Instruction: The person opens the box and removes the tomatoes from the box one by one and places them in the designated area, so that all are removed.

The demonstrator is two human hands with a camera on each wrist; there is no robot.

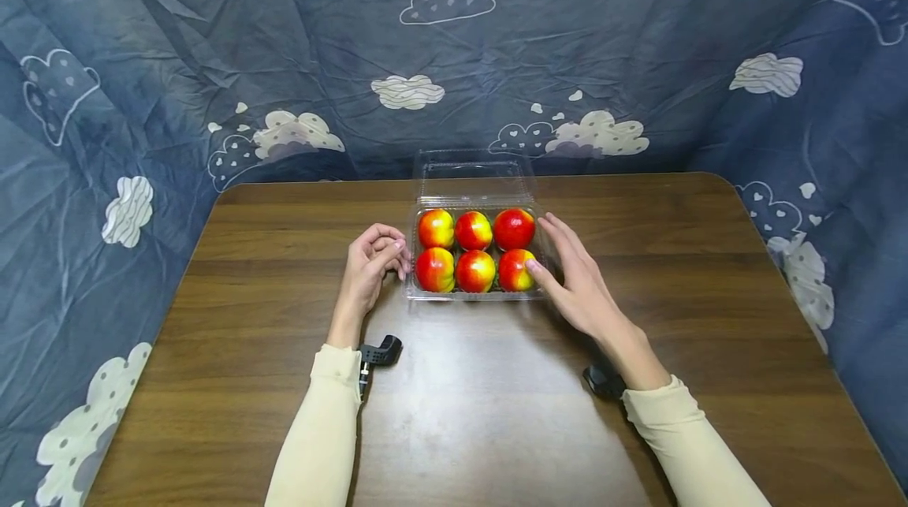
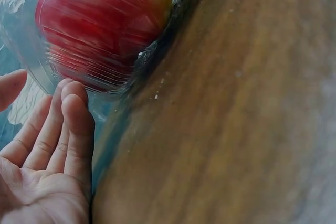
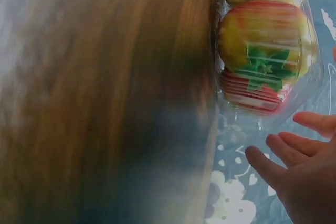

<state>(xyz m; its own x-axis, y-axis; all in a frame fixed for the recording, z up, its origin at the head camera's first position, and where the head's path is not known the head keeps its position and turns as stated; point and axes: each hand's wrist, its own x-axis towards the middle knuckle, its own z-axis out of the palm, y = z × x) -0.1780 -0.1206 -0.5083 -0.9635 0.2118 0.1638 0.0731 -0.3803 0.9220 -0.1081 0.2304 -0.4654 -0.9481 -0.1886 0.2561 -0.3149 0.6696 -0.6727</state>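
Note:
A clear plastic clamshell box (image 1: 474, 296) holds several red-and-yellow fruits (image 1: 475, 271) in two rows, its lid (image 1: 474, 190) tipped back behind it. Beside the left wall is my left hand (image 1: 369, 262), fingers loosely bent, fingertips at or very near the plastic. To the right, my right hand (image 1: 578, 282) has its fingers spread along that side, with the thumb reaching over the front right fruit; contact is unclear. A red fruit (image 2: 105, 19) shows through the wall in the left wrist view. The right wrist view shows a fruit (image 3: 262, 40) with a green leafy top.
The box stands near the back edge of a brown wooden table (image 1: 468, 412). A blue cloth (image 1: 454, 57) with white clouds hangs behind and at both sides. Black wrist cameras (image 1: 383, 351) sit on both wrists.

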